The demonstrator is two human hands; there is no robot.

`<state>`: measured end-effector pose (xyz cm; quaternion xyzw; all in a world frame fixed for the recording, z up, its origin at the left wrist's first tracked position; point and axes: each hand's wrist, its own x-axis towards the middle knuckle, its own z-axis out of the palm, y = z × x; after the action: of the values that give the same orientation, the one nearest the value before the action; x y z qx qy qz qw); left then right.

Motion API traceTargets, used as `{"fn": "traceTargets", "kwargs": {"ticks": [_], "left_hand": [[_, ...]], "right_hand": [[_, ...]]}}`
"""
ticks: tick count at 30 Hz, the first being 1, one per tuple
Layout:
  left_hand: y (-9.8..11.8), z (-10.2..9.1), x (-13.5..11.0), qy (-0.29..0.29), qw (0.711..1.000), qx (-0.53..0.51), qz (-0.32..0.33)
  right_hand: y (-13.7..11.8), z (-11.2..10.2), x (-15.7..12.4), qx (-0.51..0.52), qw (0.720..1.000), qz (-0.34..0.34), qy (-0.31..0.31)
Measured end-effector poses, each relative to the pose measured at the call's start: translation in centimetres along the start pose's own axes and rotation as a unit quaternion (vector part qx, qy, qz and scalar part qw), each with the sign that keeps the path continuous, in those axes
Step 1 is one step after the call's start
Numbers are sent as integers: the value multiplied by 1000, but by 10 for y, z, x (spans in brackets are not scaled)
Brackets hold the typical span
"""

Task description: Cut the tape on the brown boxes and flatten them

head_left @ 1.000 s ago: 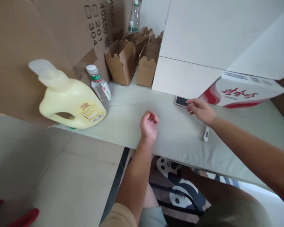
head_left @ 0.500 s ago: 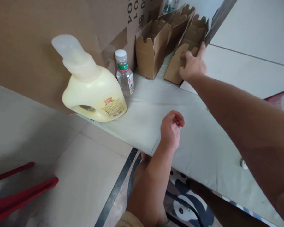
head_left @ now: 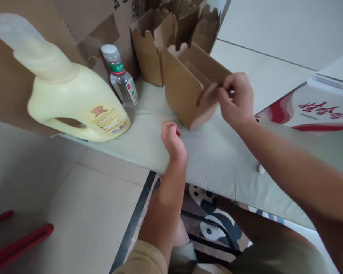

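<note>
A cardboard box is pinched by its rim in the right hand, forearm stretched over the table; near the front edge, the left hand's fingers are loosely curled.

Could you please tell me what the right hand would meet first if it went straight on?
The right hand would meet the open brown carton at its fingertips first; beyond, probably another carton, though depth is unclear.
</note>
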<state>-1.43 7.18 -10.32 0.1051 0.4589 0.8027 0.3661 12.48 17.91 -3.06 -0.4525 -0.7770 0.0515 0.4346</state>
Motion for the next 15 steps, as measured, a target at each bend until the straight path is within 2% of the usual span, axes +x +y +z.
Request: {"fn": "traceTargets", "kwargs": {"ticks": [2,3,4,6,8,9,11,13,15], "left_hand": [[-3,0,3,31,998,20,57],[-4,0,3,16,996,28,77],[-5,0,4,-23,995,38,92],[-8,2,3,-167,978,66,103],[-13,6,0,-310,937,97,127],[-17,8,-2,-357,916,110,147],[-23,12,-6,-405,886,137,179],[-28,16,-10,-428,868,164,192],[-32,19,-15,-444,852,185,206]], "right_hand": [[1,-46,-45,19,997,-6,70],[4,-67,-66,28,996,-3,86],[8,-86,-87,30,994,12,109],[18,-114,-123,30,988,56,143],[28,-130,-152,32,981,96,165],[33,-133,-163,37,978,108,173],[39,-136,-179,52,973,122,186],[43,-136,-190,73,965,140,209],[44,-137,-197,103,960,173,194]]}}
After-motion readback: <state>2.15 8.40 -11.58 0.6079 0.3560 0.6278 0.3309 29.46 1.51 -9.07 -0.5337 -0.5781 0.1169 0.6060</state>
